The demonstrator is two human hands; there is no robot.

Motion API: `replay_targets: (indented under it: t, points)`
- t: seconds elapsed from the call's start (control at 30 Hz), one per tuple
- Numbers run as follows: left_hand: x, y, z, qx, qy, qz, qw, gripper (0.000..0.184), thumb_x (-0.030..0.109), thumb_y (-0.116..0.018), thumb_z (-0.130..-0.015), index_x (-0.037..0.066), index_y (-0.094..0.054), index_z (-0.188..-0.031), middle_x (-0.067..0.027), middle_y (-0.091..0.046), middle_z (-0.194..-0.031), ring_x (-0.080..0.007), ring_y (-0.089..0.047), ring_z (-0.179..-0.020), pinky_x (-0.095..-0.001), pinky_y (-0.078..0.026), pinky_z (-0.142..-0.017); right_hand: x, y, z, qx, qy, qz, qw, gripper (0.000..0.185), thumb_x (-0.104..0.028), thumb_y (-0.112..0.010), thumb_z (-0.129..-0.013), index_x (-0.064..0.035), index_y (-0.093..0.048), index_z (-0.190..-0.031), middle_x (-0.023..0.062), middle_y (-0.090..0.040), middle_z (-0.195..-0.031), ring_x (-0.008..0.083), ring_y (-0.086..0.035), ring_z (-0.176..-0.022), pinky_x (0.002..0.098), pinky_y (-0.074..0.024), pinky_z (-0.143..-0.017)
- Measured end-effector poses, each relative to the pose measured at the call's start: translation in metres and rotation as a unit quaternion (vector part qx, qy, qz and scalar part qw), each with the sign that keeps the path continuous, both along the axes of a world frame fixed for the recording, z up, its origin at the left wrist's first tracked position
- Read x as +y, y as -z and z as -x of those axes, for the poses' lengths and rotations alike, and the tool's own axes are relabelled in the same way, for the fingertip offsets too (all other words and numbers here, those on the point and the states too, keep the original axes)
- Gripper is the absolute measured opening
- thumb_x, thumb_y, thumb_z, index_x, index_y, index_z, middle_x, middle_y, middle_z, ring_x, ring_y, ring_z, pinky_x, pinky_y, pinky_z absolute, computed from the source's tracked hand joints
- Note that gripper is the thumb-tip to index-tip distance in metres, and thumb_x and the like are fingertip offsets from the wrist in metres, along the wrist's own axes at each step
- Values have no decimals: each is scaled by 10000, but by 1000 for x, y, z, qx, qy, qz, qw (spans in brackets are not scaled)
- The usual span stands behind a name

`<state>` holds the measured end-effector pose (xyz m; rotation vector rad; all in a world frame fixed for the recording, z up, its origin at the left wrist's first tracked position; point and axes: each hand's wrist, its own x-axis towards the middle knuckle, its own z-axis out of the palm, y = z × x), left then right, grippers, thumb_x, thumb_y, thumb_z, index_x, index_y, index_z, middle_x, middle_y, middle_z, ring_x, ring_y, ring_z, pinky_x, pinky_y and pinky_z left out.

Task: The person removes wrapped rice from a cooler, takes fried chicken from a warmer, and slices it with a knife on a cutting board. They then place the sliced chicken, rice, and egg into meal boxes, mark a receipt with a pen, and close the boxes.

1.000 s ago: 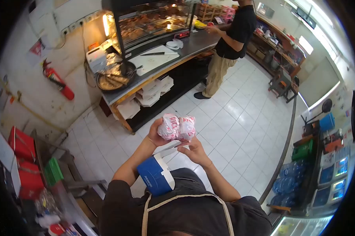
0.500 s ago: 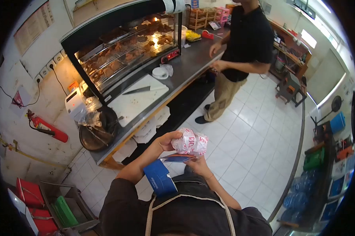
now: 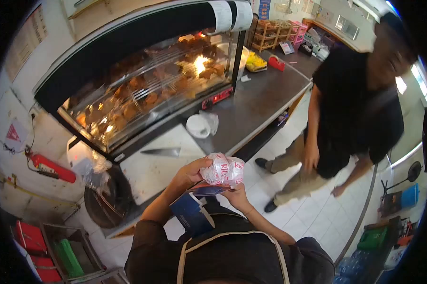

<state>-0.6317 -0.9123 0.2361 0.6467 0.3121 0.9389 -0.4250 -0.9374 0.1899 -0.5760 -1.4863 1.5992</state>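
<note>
My left hand (image 3: 193,171) is wrapped round the side of white paper bundles with red print (image 3: 222,169), held in front of my chest. Beneath them my right hand (image 3: 237,195) grips the edge of a dark blue card box (image 3: 192,213), whose open flap lies under the bundles. The box leans against my left forearm and apron. Fingers of both hands are partly hidden by the bundles and the flap.
Ahead stands a counter (image 3: 251,111) with a glass food warmer (image 3: 147,85), a white cutting board (image 3: 161,165), a knife (image 3: 162,152), white lids (image 3: 198,126) and a dark pan (image 3: 108,199). A co-worker (image 3: 358,104) stands at the right, close to the counter.
The counter and warmer now look much nearer. The co-worker has turned and appears closer, on the right. The bundles have come together above the box flap, still in my hands.
</note>
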Motion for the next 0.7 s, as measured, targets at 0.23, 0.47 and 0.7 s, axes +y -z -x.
replay_targets:
  t: [0.23,0.47,0.7]
  points:
    - [161,38,34,-127,72,-20,989,599,292,-670,-859,27,-431,-1340,-144,-556,-1273,-269,-551,-1178,-434,-415,-1044,157,-27,-5,-50,-21,26,998,295,71,-703,-718,-32,-710,-994,128,-507,-1308,256,-494,-1209,330,-383,-999]
    - [233,5,52,-90,-76,19,993,660,390,-698,-802,60,-454,-1318,-125,-555,-1280,-270,-567,-1153,-429,-452,-996,303,-58,-20,-51,-14,-96,994,175,30,-668,-772,-33,-721,-927,140,-495,-1350,272,-477,-1251,405,-373,-1037]
    - [273,25,52,-138,-336,24,931,521,377,-640,-849,75,-523,-1258,-96,-608,-1192,-268,-581,-1113,-465,-444,-985,511,-113,-80,-132,-76,-66,986,107,-18,-685,-777,-2,-706,-881,136,-630,-1132,269,-618,-1045,366,-479,-905]
